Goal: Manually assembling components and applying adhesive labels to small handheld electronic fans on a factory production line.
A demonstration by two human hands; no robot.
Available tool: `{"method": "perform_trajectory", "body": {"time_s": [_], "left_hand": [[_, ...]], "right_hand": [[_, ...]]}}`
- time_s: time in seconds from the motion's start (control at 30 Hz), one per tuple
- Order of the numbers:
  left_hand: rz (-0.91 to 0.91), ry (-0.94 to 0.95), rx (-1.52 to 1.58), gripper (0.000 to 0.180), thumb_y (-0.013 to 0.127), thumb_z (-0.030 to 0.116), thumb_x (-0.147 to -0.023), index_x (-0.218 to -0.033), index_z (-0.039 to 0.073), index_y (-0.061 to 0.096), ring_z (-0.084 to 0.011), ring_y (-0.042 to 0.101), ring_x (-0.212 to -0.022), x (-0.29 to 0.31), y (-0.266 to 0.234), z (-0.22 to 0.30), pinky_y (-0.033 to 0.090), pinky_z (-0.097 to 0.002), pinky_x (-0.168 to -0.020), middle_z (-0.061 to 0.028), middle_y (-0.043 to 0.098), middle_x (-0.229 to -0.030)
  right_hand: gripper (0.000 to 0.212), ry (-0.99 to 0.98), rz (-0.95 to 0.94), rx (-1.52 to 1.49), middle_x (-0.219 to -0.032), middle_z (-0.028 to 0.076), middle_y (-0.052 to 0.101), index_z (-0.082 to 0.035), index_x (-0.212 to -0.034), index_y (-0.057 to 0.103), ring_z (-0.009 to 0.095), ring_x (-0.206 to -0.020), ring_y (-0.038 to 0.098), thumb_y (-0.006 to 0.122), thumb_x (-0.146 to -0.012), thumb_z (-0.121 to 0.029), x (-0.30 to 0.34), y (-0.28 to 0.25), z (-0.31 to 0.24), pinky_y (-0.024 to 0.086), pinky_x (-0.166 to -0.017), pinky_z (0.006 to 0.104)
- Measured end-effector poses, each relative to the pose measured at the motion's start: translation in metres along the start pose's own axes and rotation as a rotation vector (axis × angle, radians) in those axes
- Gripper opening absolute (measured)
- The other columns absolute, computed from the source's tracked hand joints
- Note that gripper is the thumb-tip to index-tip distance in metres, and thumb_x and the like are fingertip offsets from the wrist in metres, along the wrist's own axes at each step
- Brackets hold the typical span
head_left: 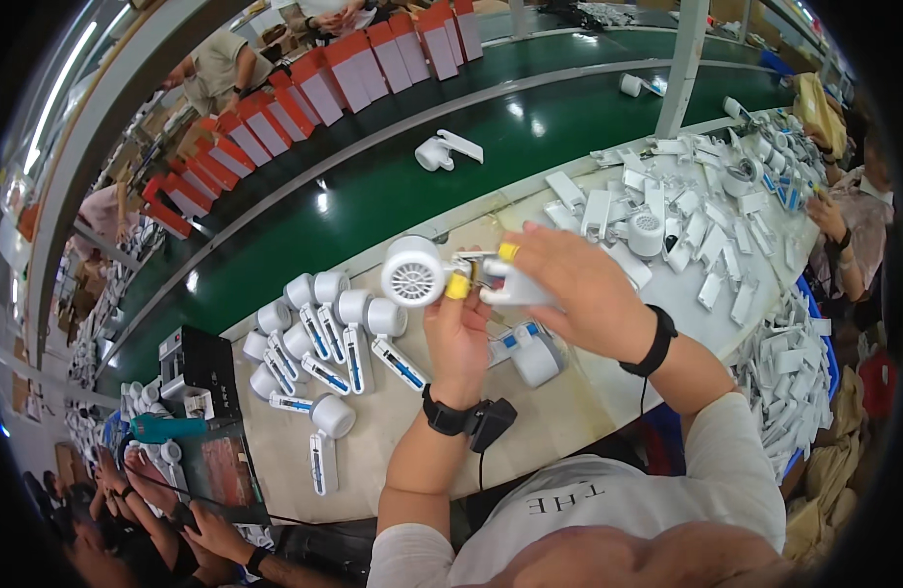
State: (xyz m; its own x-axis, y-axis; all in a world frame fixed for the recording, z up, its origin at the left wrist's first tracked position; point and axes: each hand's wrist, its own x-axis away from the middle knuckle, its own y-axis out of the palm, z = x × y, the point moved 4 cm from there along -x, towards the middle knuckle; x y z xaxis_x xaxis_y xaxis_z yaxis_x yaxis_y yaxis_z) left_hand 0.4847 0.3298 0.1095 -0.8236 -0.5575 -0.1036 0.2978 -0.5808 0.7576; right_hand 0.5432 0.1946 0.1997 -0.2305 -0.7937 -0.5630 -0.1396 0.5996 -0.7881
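Over the worktable, my left hand [456, 338] is closed around the neck of a white hair dryer [412, 272], its round slotted grille facing up toward me. My right hand [584, 289] closes on a white handle shell [515, 286] right beside the dryer's open handle end. Yellow bands wrap fingers of both hands. Small parts between the hands are blurred and partly covered. Another dryer [537, 358] lies just below my right hand. To the left, several hair dryers [353, 309] lie grouped, with blue strips showing in their open handles.
Loose white shells [657, 211] pile up at the right, before a co-worker's hand [826, 214]. A blue bin [832, 367] of white parts stands lower right. Beyond the table runs a green conveyor [363, 206] with a dryer [447, 150] on it. A metal post [682, 73] rises at the table's far edge.
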Motion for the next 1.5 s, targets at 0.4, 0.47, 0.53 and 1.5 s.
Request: {"method": "perform_trajectory", "body": {"time_s": [0.4,0.47,0.53,1.5], "left_hand": [[0.002,-0.058,0.130,0.032,0.046,0.017,-0.091,-0.120,0.003,0.045,-0.0189,0.053,-0.105,0.003,0.000,-0.001,0.044,-0.0330,-0.091,-0.0100,0.051,-0.122],[0.070,-0.053,0.152,0.033,0.045,0.017,-0.092,-0.121,0.002,0.044,-0.0184,0.053,-0.106,0.011,0.009,0.000,0.045,-0.0323,-0.089,-0.0101,0.050,-0.122],[0.048,-0.052,0.192,0.033,0.046,0.016,-0.092,-0.122,0.002,0.044,-0.0181,0.052,-0.107,0.013,0.011,0.000,0.045,-0.0320,-0.088,-0.0100,0.050,-0.122],[-0.172,0.241,-0.121,0.035,0.058,0.015,-0.083,-0.113,0.001,0.048,-0.0324,0.055,-0.101,0.055,0.043,0.053,0.041,-0.0468,-0.092,-0.0161,0.058,-0.105]], "right_hand": [[0.061,-0.063,0.155,0.180,-0.128,0.008,0.047,-0.008,-0.117,0.049,0.030,-0.121,0.041,0.072,-0.061,-0.010,0.014,0.026,-0.011,0.037,-0.095,0.0429],[0.061,-0.047,0.180,0.173,-0.129,0.008,0.047,-0.007,-0.117,0.048,0.030,-0.121,0.041,0.071,-0.061,-0.010,0.008,0.021,-0.015,0.037,-0.095,0.0432],[0.061,-0.027,0.192,0.163,-0.129,0.009,0.046,-0.007,-0.117,0.048,0.031,-0.121,0.041,0.071,-0.061,-0.009,0.004,0.016,-0.015,0.037,-0.095,0.0435],[0.032,0.142,0.056,-0.642,-0.069,0.011,0.050,-0.003,-0.082,0.056,0.026,-0.062,0.048,0.067,-0.075,-0.033,0.020,-0.004,-0.016,0.037,-0.055,0.0327]]}}
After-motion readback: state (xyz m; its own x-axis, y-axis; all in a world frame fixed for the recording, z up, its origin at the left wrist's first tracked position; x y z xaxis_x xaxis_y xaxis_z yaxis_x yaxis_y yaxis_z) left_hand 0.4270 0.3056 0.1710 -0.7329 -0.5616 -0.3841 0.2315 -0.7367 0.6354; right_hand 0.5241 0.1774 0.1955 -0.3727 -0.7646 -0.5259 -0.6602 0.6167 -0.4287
